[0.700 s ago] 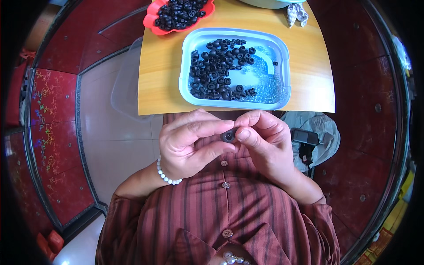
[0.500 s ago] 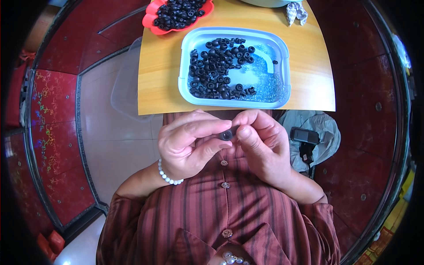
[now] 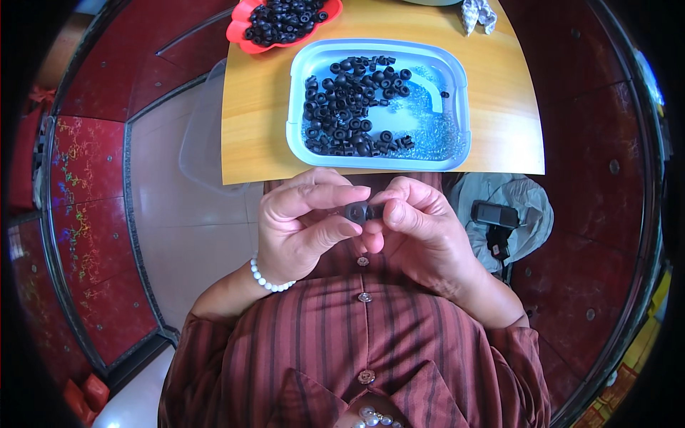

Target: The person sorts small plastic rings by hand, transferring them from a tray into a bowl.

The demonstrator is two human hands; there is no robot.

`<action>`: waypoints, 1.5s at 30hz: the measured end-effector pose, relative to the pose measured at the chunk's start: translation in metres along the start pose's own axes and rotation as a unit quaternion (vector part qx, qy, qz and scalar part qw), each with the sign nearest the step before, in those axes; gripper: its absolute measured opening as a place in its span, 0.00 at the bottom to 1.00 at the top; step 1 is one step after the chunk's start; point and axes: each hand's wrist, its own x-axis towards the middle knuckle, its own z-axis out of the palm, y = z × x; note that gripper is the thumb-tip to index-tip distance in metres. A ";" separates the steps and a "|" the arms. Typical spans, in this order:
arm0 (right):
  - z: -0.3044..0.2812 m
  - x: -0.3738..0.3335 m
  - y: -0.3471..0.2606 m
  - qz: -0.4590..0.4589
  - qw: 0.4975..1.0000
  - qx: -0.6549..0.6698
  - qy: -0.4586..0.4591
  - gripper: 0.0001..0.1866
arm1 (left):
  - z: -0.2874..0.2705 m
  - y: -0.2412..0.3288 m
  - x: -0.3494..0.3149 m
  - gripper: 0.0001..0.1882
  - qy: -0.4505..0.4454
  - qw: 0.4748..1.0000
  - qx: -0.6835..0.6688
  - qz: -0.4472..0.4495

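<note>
In front of my chest, just off the table's near edge, both hands meet at a small black round rubber-like piece. My left hand pinches its rounded body between thumb and index finger. On the other side, the thumb and fingers of my right hand close on its narrower dark end; whether that end is a separate part cannot be made out. Beyond my hands, a white-blue plastic tray holds many similar black pieces on its left and small clear bits on its right.
A red scalloped bowl full of black pieces stands at the table's far left. Crumpled silvery wrapping lies at the far right. Below the right edge is a pale plastic bag with a dark device.
The black piece has turned: its open hole faced me before, and now its rounded side shows. My right fingers have shifted onto its narrow end.
</note>
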 end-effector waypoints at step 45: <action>-0.024 0.008 0.003 0.043 0.996 -0.020 -0.079 0.13 | -0.006 0.001 0.018 0.14 -0.108 0.994 0.026 0.008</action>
